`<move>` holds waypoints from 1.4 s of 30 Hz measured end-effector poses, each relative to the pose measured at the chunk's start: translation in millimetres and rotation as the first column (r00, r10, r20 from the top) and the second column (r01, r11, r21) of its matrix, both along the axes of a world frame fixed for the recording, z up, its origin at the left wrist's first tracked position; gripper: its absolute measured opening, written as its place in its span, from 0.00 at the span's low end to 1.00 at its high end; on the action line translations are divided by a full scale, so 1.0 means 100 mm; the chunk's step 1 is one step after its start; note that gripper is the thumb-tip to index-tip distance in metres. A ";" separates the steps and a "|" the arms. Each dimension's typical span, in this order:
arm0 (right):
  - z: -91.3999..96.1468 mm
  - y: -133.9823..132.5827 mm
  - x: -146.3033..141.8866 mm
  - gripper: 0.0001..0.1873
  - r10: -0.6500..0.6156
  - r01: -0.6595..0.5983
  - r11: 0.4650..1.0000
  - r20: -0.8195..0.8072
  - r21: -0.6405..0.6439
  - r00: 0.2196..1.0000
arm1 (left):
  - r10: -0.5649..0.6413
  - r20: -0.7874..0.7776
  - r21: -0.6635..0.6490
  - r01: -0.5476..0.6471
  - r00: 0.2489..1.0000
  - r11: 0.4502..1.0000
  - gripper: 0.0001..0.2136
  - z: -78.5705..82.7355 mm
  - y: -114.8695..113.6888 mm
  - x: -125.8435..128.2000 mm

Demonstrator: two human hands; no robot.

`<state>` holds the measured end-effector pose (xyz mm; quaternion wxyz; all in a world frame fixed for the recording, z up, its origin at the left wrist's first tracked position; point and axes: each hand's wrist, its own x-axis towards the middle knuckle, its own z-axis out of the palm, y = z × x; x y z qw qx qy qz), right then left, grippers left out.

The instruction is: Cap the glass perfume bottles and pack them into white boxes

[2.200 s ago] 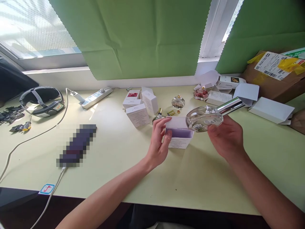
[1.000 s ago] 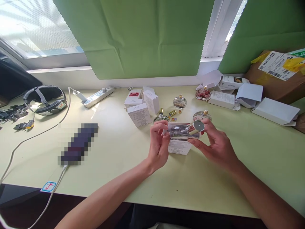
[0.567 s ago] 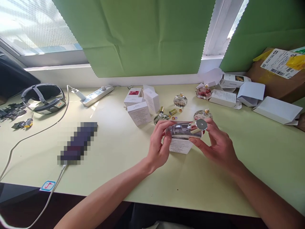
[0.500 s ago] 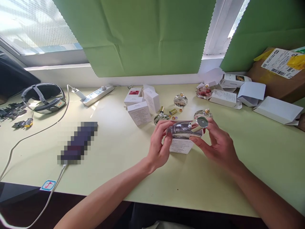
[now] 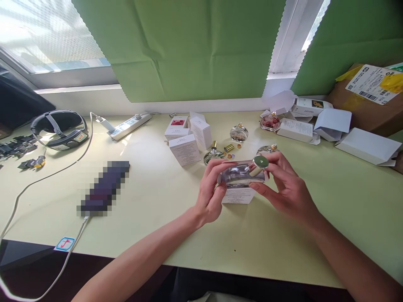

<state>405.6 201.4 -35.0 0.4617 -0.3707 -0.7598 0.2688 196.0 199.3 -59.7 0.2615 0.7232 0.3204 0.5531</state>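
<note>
Between my two hands a clear glass perfume bottle (image 5: 237,175) with a shiny metallic cap (image 5: 258,165) is held above the table. My left hand (image 5: 211,193) is closed on its left end, thumb in front and fingers behind. My right hand (image 5: 283,182) grips the other end near the cap, its thumb along the lower edge. Below the bottle stands a white printed box (image 5: 238,196), partly hidden by it. Just behind my hands are a round glass bottle (image 5: 213,157) and another bottle (image 5: 267,149), partly covered by my right fingers.
Beyond my hands lie a loose gold cap (image 5: 229,147), a round bottle (image 5: 239,132) and a red-tinted bottle (image 5: 270,121). White boxes (image 5: 185,150) stand left of them; opened cartons (image 5: 368,144) lie right. A phone-like blurred object (image 5: 105,188) and a power strip (image 5: 130,126) are on the left.
The bottle has shifted slightly left and tilted a little, with its cap lower. Both hands keep their hold. The view has moved very slightly.
</note>
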 end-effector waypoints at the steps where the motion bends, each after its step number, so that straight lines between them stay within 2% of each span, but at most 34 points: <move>1: -0.01 0.01 0.00 0.16 -0.006 0.006 1.000 -0.005 -0.020 1.000 | -0.010 0.004 0.003 0.010 1.000 1.000 0.17 0.00 0.00 0.00; 4: -0.04 0.01 0.00 0.17 -0.007 0.006 0.998 -0.015 -0.062 1.000 | -0.050 0.036 0.000 0.050 0.998 0.999 0.18 -0.01 0.00 0.00; 7: -0.05 0.01 0.00 0.19 0.001 -0.002 0.999 -0.018 -0.042 1.000 | -0.067 0.054 -0.009 0.067 0.996 0.998 0.16 0.00 0.00 0.02; 12: -0.05 0.02 0.01 0.20 0.009 -0.009 0.999 0.008 -0.054 1.000 | -0.017 -0.017 0.042 0.017 1.000 0.999 0.13 0.02 0.04 0.06; 17: -0.05 0.04 0.04 0.20 0.001 0.002 0.996 0.028 -0.091 1.000 | -0.085 -0.080 0.054 0.089 0.993 0.995 0.13 0.02 0.08 0.04; 20: 0.08 0.03 0.03 0.18 -0.034 0.034 0.999 0.013 -0.014 0.999 | -0.114 -0.109 0.045 0.119 0.987 0.992 0.13 0.01 0.09 0.02; 23: 0.36 0.03 -0.04 0.20 -0.074 0.062 0.991 0.107 0.115 0.992 | -0.111 -0.115 0.045 0.116 0.987 0.992 0.13 0.00 0.11 -0.01; 26: 0.65 0.09 -0.14 0.17 0.059 -0.116 0.983 0.360 0.140 0.931 | -0.096 -0.110 0.052 0.102 0.989 0.993 0.12 -0.02 0.13 -0.02; 28: 0.78 0.15 -0.19 0.13 0.104 -0.176 0.978 0.477 0.110 0.873 | -0.078 -0.123 0.056 0.086 0.989 0.995 0.12 -0.03 0.14 -0.03; 31: 0.85 0.22 -0.21 0.10 0.110 -0.184 0.980 0.552 0.081 0.827 | -0.053 -0.136 0.074 0.064 0.989 0.995 0.13 -0.03 0.14 -0.02; 35: 0.83 0.19 -0.17 0.09 0.115 -0.204 0.975 0.601 0.082 0.791 | -0.051 -0.142 0.131 0.070 0.989 0.989 0.14 -0.02 0.12 0.00; 38: 0.84 0.09 -0.18 0.09 0.030 -0.184 0.970 0.673 0.159 0.739 | -0.049 -0.145 0.130 0.068 0.988 0.989 0.14 -0.02 0.10 0.02; 42: 0.86 -0.08 -0.28 0.11 -0.120 -0.111 0.968 0.798 0.227 0.591 | -0.067 -0.110 0.140 0.083 0.992 0.987 0.14 -0.02 0.08 0.03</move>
